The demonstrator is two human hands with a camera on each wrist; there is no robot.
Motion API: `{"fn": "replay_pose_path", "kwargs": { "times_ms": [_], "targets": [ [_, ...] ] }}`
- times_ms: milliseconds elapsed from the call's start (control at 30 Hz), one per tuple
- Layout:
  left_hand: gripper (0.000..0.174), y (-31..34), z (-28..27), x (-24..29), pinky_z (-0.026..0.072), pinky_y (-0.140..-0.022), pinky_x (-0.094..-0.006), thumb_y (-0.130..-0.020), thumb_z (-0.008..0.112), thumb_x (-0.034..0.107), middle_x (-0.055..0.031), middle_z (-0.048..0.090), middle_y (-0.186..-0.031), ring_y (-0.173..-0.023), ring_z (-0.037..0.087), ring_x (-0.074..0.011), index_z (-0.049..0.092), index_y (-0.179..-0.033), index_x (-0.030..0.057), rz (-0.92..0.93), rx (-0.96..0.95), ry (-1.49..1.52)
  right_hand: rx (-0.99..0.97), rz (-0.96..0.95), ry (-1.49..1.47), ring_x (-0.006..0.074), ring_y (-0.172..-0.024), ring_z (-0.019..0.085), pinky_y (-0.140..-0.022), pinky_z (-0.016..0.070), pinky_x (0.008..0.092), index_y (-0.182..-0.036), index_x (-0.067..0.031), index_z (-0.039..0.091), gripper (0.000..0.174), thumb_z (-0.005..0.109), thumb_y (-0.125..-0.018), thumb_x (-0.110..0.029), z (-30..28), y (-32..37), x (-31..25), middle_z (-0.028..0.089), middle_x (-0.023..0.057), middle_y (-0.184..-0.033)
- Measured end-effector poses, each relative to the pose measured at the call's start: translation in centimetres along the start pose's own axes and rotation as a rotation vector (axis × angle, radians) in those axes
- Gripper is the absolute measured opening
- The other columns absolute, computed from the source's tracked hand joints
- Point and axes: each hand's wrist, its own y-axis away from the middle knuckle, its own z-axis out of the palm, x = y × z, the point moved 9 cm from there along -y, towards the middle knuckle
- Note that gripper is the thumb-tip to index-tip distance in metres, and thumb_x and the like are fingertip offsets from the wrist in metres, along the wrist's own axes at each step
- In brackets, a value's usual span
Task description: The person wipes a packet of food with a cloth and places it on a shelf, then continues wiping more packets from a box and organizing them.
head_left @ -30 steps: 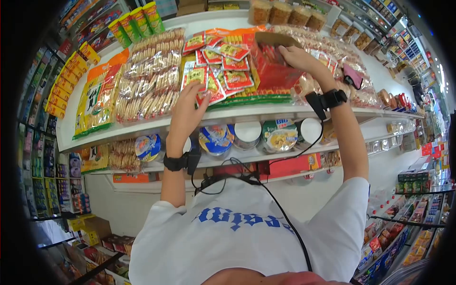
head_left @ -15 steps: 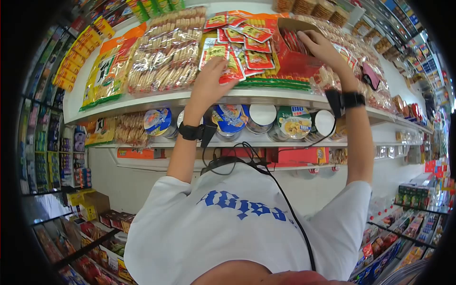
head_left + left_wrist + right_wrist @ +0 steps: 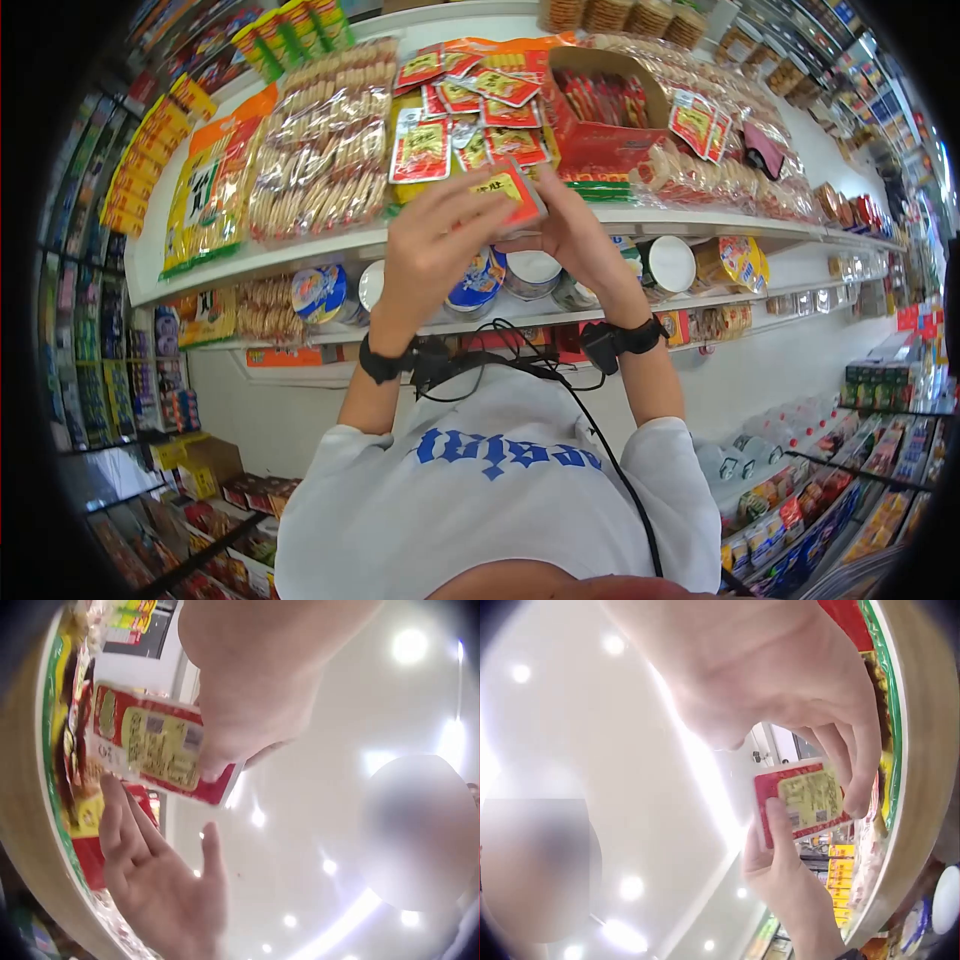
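Note:
My left hand (image 3: 425, 250) pinches a flat red-and-yellow snack packet (image 3: 516, 190) above the shelf's front edge, thumb on the printed side in the right wrist view. My right hand (image 3: 585, 245) faces it from the other side. Its fingers (image 3: 862, 784) are loosely extended, with the fingertips right at the packet's edge. Beyond the hands, several similar packets (image 3: 510, 115) lie in a loose pile. A red cardboard box (image 3: 605, 145) stands right of the pile, its top open and more packets upright inside.
Bagged round crackers (image 3: 320, 150) and a yellow-green snack bag (image 3: 210, 190) lie left on the white shelf (image 3: 330, 255). Two packets (image 3: 698, 125) and a pink-and-black item (image 3: 763, 150) rest on bags at right. Instant noodle tubs (image 3: 670, 263) line the shelf below. A cable (image 3: 625, 475) hangs over the shirt.
My right hand has come out of the red box and moved left and nearer the body. My left hand has gone from resting on the pile to holding a packet clear of it.

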Motion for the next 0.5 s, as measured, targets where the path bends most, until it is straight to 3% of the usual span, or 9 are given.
{"fn": "replay_pose_path", "kwargs": {
  "times_ms": [67, 133, 167, 233, 367, 500],
  "targets": [
    [0.041, 0.2, 1.2, 1.6, 0.0569, -0.088, -0.0401, -0.069, 0.076, 0.001, -0.0067, 0.073, -0.113, -0.112, 0.067, -0.0305, 0.077, -0.109, 0.0088, 0.039, -0.103, 0.099, 0.026, -0.186, 0.246, 0.0092, -0.095, 0.067, -0.081, 0.0532, 0.0263, -0.122, 0.0031, 0.065, 0.036, 0.062, -0.103, -0.027, -1.6, -0.3, -0.4, 0.073, 0.0078, -0.107],
    [0.044, 0.1, 2.2, 2.1, 0.0570, -0.088, -0.0394, -0.066, 0.078, 0.001, -0.0067, 0.072, -0.114, -0.112, 0.067, -0.0313, 0.077, -0.109, 0.0087, 0.046, -0.187, 0.192, 0.097, -0.224, 0.331, 0.0064, -0.093, 0.066, -0.080, 0.0540, 0.0251, -0.126, 0.0027, 0.062, 0.034, 0.065, -0.101, -0.021, -2.4, 0.8, -2.0, 0.072, 0.0055, -0.107],
    [0.046, -0.1, 2.5, 2.0, 0.0533, -0.097, -0.0425, -0.070, 0.080, 0.000, -0.0107, 0.070, -0.124, -0.119, 0.064, -0.0323, 0.076, -0.115, 0.0076, -0.016, -0.270, 0.290, 0.135, -0.244, 0.344, 0.0064, -0.093, 0.066, -0.079, 0.0540, 0.0247, -0.127, 0.0026, 0.061, 0.034, 0.065, -0.101, -0.019, -2.7, 1.6, -2.6, 0.072, 0.0054, -0.107],
    [0.049, -1.3, 1.7, 2.2, 0.0519, -0.100, -0.0431, -0.072, 0.082, 0.004, -0.0116, 0.069, -0.126, -0.121, 0.063, -0.0322, 0.074, -0.120, 0.0066, -0.094, -0.189, 0.310, 0.259, -0.307, 0.368, 0.0077, -0.092, 0.067, -0.077, 0.0544, 0.0242, -0.127, 0.0028, 0.061, 0.033, 0.067, -0.099, -0.013, -4.1, 3.8, -4.6, 0.072, 0.0058, -0.109],
    [0.051, -3.0, 2.5, -0.1, 0.0487, -0.104, -0.0420, -0.077, 0.084, 0.009, -0.0129, 0.066, -0.129, -0.122, 0.062, -0.0319, 0.068, -0.126, 0.0032, -0.139, -0.124, 0.215, 0.641, -0.785, 0.310, 0.0079, -0.093, 0.066, -0.078, 0.0518, 0.0243, -0.130, 0.0012, 0.058, 0.040, 0.072, -0.095, -0.012, -9.0, 8.3, -11.9, 0.071, 0.0062, -0.106],
    [0.051, -6.9, 5.8, -1.0, 0.0456, -0.108, -0.0442, -0.083, 0.082, 0.023, -0.0139, 0.065, -0.131, -0.129, 0.056, -0.0339, 0.066, -0.128, 0.0031, -0.051, -0.115, 0.040, 0.763, -0.884, 0.439, 0.0095, -0.093, 0.066, -0.078, 0.0522, 0.0248, -0.130, 0.0012, 0.056, 0.040, 0.072, -0.096, -0.012, -11.0, 8.9, -16.6, 0.071, 0.0084, -0.106]
  ]
}}
